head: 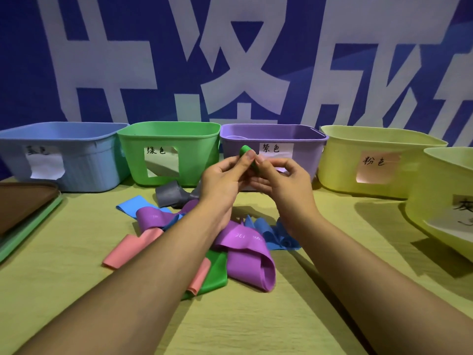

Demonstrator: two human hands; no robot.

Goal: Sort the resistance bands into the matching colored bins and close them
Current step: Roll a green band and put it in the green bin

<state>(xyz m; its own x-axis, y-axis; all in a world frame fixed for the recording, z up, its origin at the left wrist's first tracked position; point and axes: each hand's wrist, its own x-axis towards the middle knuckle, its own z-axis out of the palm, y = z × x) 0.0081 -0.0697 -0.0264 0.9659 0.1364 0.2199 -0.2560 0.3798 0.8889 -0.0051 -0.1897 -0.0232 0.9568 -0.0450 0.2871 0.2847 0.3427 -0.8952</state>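
My left hand [225, 181] and my right hand [282, 181] are raised together in front of the purple bin [302, 139], both pinching a small folded green band [245, 151]. Below them a pile of bands lies on the table: purple [250, 260], green [216, 274], pink [130, 248], blue [271, 234] and grey [170, 194]. Open bins stand in a row at the back: blue [84, 160], green [197, 149], purple, then a yellow bin with a pink label [343, 162]. Another yellow bin [440, 201] sits at the right edge.
Stacked lids, brown over green [23, 208], lie at the left edge of the yellow-green table [64, 290]. A blue wall with large white characters stands behind the bins.
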